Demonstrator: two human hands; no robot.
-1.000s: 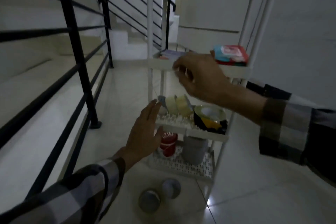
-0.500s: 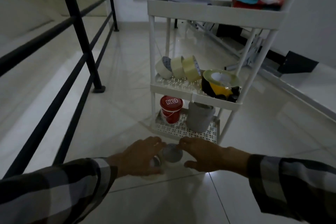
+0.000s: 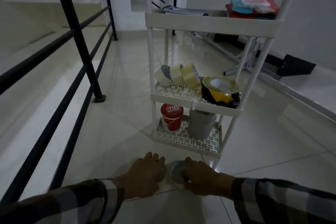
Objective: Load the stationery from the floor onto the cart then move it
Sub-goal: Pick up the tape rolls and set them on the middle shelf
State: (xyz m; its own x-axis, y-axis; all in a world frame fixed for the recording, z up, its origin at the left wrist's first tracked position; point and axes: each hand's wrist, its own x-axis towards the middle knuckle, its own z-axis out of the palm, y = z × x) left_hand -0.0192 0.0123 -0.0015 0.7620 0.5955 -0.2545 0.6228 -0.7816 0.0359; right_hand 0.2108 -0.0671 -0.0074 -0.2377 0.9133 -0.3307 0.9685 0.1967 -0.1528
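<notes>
Hands both low on the tiled floor (image 3: 109,132), in front of the white three-tier cart (image 3: 211,23). Right hand (image 3: 203,176) curls its fingers around a grey tape roll (image 3: 177,172) standing on the floor; left hand (image 3: 143,174) is cupped over a second object just beside it, almost fully hidden, so the grip cannot be judged for certain. Both sit near the cart's front edge, just short of the bottom shelf. Bottom shelf holds a red tub (image 3: 171,119) with white lettering and a grey container (image 3: 201,124), side by side. Middle shelf: three pale tape rolls (image 3: 177,77) leaning together on edge, and a yellow-black tape roll (image 3: 219,90) lying flat at the right. Top tray: a flat booklet (image 3: 183,10) at left, a red and blue packet (image 3: 252,6) at right. Black railing (image 3: 76,29) runs along the left; folded metal frame (image 3: 236,54) lies behind the cart by the wall. Lighting dim.
</notes>
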